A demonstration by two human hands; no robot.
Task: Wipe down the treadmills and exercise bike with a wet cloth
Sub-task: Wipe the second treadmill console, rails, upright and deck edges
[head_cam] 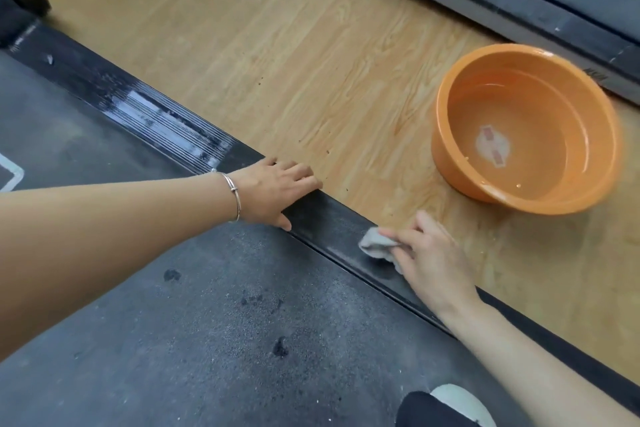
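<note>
The right hand pinches the cloth on the treadmill's rail. The left hand lies flat farther up, fingers straight and close. Spreading the cloth flatter and stroking along the rail should clean best; the basin is near for rinsing.

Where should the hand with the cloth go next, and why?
Probably the right hand should slide the grey cloth along the treadmill's side rail toward the left hand. The rail between the hands looks dull and dusty, while the ribbed stretch beyond the left hand already shines wet.
</note>
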